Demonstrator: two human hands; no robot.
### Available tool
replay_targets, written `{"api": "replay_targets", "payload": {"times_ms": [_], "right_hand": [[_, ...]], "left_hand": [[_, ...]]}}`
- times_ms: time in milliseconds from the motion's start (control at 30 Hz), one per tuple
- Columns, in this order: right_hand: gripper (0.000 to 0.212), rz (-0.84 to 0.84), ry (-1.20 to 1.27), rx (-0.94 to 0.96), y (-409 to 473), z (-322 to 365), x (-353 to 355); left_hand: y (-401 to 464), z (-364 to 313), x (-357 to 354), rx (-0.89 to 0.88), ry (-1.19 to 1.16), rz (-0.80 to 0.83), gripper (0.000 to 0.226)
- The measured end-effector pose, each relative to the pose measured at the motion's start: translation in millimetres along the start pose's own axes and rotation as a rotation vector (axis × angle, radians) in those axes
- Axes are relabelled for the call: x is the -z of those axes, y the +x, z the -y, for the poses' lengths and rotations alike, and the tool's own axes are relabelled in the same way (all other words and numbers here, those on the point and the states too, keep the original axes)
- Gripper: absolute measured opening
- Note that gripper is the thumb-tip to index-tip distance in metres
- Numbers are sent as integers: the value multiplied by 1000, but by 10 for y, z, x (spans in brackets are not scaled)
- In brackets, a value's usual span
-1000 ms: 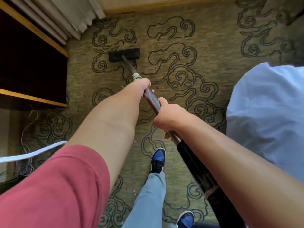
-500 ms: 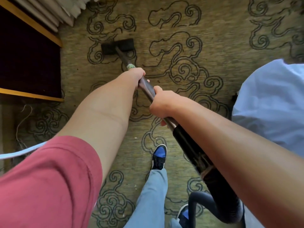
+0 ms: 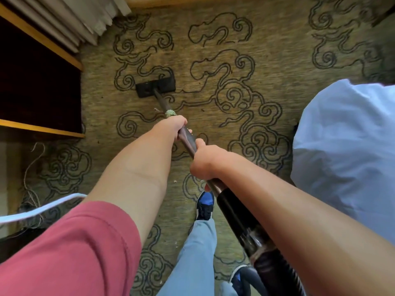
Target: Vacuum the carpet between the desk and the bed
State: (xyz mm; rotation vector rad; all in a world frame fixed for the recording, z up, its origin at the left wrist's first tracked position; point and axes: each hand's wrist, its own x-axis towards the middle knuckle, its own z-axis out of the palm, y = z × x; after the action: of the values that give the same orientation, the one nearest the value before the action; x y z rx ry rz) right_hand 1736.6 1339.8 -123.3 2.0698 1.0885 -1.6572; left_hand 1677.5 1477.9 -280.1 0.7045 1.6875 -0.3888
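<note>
Both hands wrapped tight round the vacuum wand [image 3: 188,139]: left hand [image 3: 173,127] farther along, just below a greenish tape band [image 3: 170,113], right hand [image 3: 206,160] nearer, just above the thick black section that joins the ribbed hose [image 3: 275,272]. Wand slants from near right to far left. Black floor head [image 3: 155,87] flat on the olive carpet [image 3: 267,50] with dark cloud scrolls, far left of centre, near the dark wood-edged desk [image 3: 38,86] at left. White bedding [image 3: 346,150] at right. Pleated curtain [image 3: 70,20] far left. Blue shoe [image 3: 205,205] and grey-blue trouser leg [image 3: 196,257] near centre. Red sleeve [image 3: 70,253] near left. White cable [image 3: 40,210] and thin cords on floor at near left.
</note>
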Motion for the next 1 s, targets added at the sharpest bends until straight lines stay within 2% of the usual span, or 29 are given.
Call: {"api": "replay_targets", "payload": {"times_ms": [133, 300, 400, 500, 567, 767, 867, 1000], "right_hand": [[55, -2, -69, 15, -183, -106, -164], [64, 75, -60, 28, -443, -334, -440], [73, 75, -130, 36, -631, -493, -598], [68, 100, -113, 27, -835, -686, -825], [70, 109, -102, 29, -948, -815, -990], [76, 118, -91, 23, -1313, -1218, -1473], [70, 115, -133, 28, -1485, -1355, -1667], [68, 137, -144, 25, -1693, -1526, -1946]], "left_hand": [[-117, 257, -72, 16, -21, 47, 46], [-290, 720, -233, 4, -34, 16, 35], [-378, 1008, -366, -7, -68, -1, 44], [-486, 1309, -544, 27, -105, 27, 53], [-566, 1509, -657, 53, -157, 59, 50], [-794, 2166, -1017, -5, -52, 24, 25], [-964, 2453, -1123, -8, -36, -4, 33], [-1170, 2820, -1269, -10, -67, 47, 23]]}}
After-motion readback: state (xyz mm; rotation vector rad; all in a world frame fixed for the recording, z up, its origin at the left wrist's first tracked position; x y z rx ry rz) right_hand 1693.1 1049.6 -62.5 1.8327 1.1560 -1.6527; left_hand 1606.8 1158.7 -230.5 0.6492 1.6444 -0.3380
